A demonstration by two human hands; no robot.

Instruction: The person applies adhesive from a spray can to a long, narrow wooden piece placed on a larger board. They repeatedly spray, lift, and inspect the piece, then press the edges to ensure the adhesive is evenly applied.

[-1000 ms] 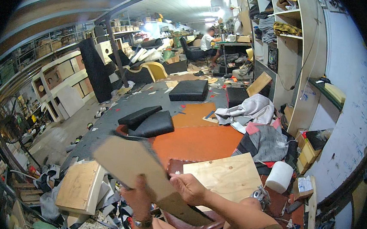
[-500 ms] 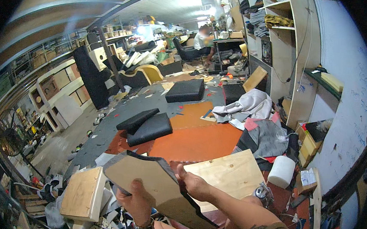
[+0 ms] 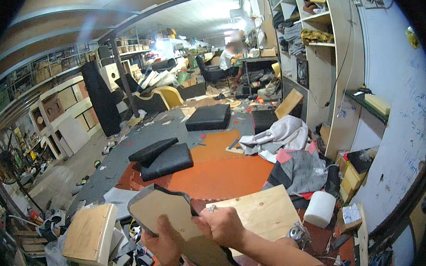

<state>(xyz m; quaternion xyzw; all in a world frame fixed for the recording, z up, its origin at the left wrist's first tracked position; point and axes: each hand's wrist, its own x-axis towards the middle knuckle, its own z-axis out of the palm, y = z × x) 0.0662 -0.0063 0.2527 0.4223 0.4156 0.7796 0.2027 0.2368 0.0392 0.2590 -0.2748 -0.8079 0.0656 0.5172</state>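
A flat, shaped panel (image 3: pixel 155 203) with a tan board face and a dark grey padded or fabric-covered edge is tilted in front of me. My left hand (image 3: pixel 168 242) grips it low on the near side, thumb laid across the tan face. At its right edge my right hand (image 3: pixel 223 226) is closed, fingers curled on the dark edging by a notch; the fingertips are partly hidden. A ring shows on that hand. Just beyond the panel lies a plywood board (image 3: pixel 257 211), with a shiny metal tool (image 3: pixel 297 233) at its right end.
Black cushions (image 3: pixel 168 162) rest on orange sheet material (image 3: pixel 219 176). Grey cloth (image 3: pixel 302 170) and a white roll (image 3: pixel 319 209) are at right. A wood-topped padded block (image 3: pixel 90 233) stands left among scraps. Shelving (image 3: pixel 346 93) rises at right; a person (image 3: pixel 227 60) sits far back.
My right hand has gone from an extended thumb and looser fingers to a closed grip at the panel's edge. The panel and both hands sit slightly lower in view, which has shifted a little.
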